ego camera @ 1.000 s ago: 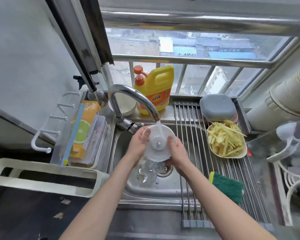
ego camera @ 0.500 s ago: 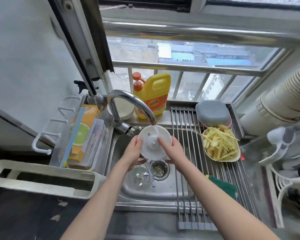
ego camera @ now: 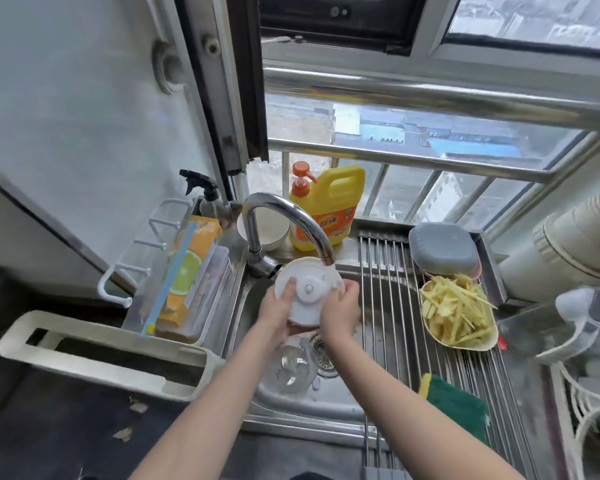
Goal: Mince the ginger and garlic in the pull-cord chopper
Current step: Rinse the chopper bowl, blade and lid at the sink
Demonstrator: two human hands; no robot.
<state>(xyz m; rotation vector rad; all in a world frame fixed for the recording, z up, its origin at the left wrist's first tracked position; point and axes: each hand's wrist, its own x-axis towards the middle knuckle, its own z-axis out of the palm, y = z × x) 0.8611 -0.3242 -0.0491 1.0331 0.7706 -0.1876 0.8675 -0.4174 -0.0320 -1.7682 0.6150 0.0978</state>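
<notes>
- Below the fingers, on the floor of the sink (ego camera: 343,403), lies the clear chopper bowl (ego camera: 293,367), beside the drain.
- A green scouring pad (ego camera: 456,403) sits on the roll-up rack (ego camera: 388,306), nearer than the right fingers and to their right.
- The left hand (ego camera: 276,308) and right hand (ego camera: 340,311) grip the white chopper lid (ego camera: 307,289) from either side, fingers curled over its edges, thumb on its face.
- Right of the fingers, a dish of ginger strips (ego camera: 459,313) rests on the rack.
- Just beyond the fingertips, the tap spout (ego camera: 291,216) ends over the lid; farther back stands a yellow detergent bottle (ego camera: 329,202).
</notes>
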